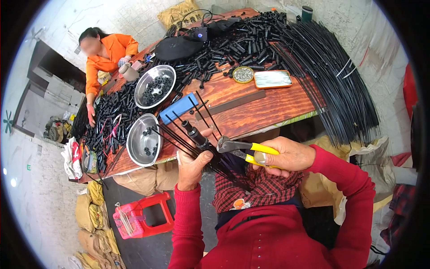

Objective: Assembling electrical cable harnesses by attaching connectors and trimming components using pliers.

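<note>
My left hand [191,167] is closed around what looks like an umbrella frame [199,138], a black stepped tube with thin black ribs fanning out around it. The tube tilts up toward the table, and the lower ribs hang over my checked lap. In my right hand [290,155] is a pair of end-cutting pincers [263,148] with yellow handles. Their dark jaws are right beside the ribs, close to my left fingers. Whether the jaws touch a rib or wire, I cannot tell.
Two steel bowls [129,142] with small black parts stand on the wooden table [286,102], near a blue block [179,107]. A tin of wire pieces [273,79], heaped black tubes [251,47] and long black rods [336,85] lie beyond. A co-worker in orange [107,56] reaches across at left. A red stool [150,215] is below.
</note>
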`<action>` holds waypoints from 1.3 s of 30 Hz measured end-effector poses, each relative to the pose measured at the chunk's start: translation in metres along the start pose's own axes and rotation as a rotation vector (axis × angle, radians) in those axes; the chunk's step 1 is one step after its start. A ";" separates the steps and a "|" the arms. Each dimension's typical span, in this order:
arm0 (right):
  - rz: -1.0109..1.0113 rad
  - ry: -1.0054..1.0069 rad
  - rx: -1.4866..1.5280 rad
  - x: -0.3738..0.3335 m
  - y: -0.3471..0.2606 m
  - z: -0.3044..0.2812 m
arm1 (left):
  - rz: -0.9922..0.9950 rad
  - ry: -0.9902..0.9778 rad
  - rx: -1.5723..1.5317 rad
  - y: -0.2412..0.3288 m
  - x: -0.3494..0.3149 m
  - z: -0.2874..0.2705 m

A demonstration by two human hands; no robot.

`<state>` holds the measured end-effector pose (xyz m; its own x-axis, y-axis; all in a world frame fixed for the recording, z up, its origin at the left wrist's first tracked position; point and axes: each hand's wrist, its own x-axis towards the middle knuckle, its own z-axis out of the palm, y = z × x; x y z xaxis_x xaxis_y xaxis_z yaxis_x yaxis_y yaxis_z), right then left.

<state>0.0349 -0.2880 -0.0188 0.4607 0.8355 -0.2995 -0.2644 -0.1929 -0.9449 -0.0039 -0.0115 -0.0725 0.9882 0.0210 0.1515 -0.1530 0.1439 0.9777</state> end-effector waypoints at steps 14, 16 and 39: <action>0.078 0.100 -0.452 -0.014 -0.043 -0.009 | 0.097 -0.015 0.085 0.002 -0.001 0.011; 0.085 0.099 -0.440 -0.014 -0.046 -0.009 | 0.059 -0.025 0.091 0.001 -0.002 0.009; -0.057 0.152 -0.581 -0.013 -0.032 -0.009 | 0.173 0.047 0.212 0.005 -0.008 0.026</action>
<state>0.0451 -0.2974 0.0141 0.5876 0.7782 -0.2216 0.2510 -0.4356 -0.8644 -0.0129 -0.0368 -0.0656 0.9458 0.0738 0.3164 -0.3110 -0.0756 0.9474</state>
